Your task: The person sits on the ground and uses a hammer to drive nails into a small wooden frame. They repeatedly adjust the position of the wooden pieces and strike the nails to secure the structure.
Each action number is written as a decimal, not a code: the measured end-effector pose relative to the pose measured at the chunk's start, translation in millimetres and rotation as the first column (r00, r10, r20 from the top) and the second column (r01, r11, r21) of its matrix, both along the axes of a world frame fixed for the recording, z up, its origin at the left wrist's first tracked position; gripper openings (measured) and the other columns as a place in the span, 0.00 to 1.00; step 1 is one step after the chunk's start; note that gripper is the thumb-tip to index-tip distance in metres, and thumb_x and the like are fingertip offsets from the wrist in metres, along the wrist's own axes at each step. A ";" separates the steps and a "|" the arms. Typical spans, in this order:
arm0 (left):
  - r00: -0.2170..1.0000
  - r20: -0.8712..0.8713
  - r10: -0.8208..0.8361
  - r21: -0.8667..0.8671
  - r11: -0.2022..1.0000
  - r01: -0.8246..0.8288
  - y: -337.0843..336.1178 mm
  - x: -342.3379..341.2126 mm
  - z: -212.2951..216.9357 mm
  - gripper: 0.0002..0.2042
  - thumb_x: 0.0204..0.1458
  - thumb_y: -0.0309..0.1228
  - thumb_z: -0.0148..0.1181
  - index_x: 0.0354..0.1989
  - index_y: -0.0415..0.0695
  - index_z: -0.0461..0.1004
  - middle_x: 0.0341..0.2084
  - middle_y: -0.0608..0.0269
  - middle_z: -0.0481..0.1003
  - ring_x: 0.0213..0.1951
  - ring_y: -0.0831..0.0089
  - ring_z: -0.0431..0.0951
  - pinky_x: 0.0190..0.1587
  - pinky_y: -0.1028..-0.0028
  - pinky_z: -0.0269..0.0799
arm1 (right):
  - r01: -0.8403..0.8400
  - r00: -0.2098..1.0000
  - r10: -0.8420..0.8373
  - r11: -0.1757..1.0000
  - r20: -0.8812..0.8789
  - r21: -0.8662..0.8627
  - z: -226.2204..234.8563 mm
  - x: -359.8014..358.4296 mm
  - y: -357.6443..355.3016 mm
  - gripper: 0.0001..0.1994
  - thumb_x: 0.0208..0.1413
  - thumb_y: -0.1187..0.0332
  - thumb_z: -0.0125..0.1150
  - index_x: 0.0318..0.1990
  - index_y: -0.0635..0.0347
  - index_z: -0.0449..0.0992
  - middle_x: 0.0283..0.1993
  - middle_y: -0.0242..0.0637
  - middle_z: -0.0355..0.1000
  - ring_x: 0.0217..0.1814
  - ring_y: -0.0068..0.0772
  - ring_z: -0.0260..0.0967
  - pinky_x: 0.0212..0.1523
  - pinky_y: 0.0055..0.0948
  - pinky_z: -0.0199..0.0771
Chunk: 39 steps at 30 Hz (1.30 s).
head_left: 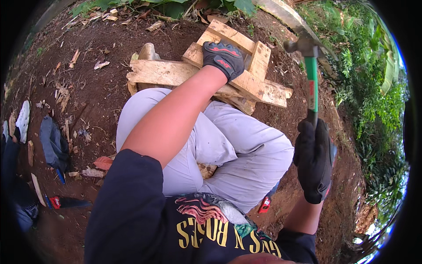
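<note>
My right hand point(314, 160), in a dark glove, is raised at the right with its fingers wrapped round the lower handle of a hammer point(311, 81). The hammer stands upright, its metal head up and its green handle partly hidden by the glove. Ahead of my knees, my left hand point(223, 60), in a black glove with red marks, is closed on a small frame of pale wooden pieces point(260, 60). Its fingertips are hidden. The frame rests on a rough wooden plank point(165, 72) lying crosswise.
My bent legs point(246, 141) are close below the wood. At the left lie a dark blue cloth bag point(53, 141) and a saw with a red part point(55, 202), near another person's shoe point(23, 119). Wood scraps dot the brown soil. Green plants point(369, 97) grow along the right.
</note>
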<state>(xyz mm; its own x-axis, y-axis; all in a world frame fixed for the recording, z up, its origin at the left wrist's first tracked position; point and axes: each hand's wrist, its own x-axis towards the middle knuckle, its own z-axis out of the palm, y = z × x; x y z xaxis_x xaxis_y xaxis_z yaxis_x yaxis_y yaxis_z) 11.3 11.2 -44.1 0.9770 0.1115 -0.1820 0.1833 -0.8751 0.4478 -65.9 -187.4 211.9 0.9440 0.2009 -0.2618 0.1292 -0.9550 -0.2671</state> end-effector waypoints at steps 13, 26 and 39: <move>1.000 -0.013 0.018 -0.025 1.000 -0.018 -2.2 0.0 -0.5 0.17 0.58 0.39 0.54 0.43 0.46 0.88 0.47 0.48 0.86 0.49 0.51 0.87 0.52 0.49 0.77 | -0.043 0.996 0.052 0.991 0.073 -0.126 -12.6 14.7 -21.6 0.16 0.78 0.57 0.50 0.45 0.61 0.76 0.27 0.46 0.71 0.26 0.50 0.73 0.28 0.48 0.69; 0.997 -0.056 -0.061 0.117 0.991 0.067 -1.9 5.4 16.5 0.22 0.66 0.43 0.46 0.45 0.43 0.87 0.44 0.43 0.86 0.48 0.43 0.86 0.53 0.46 0.79 | -0.060 0.998 0.058 0.997 -0.040 -0.045 -63.9 -32.7 -82.9 0.15 0.75 0.58 0.55 0.45 0.61 0.78 0.34 0.52 0.77 0.36 0.61 0.77 0.36 0.55 0.72; 0.973 0.113 -0.202 0.246 0.954 0.169 -11.6 -23.6 23.1 0.29 0.71 0.53 0.43 0.46 0.39 0.85 0.44 0.42 0.85 0.48 0.43 0.85 0.56 0.49 0.78 | 0.710 0.698 -0.683 0.700 0.217 -0.078 -180.1 -254.9 -343.2 0.22 0.74 0.49 0.54 0.45 0.63 0.79 0.42 0.59 0.80 0.41 0.64 0.80 0.42 0.59 0.77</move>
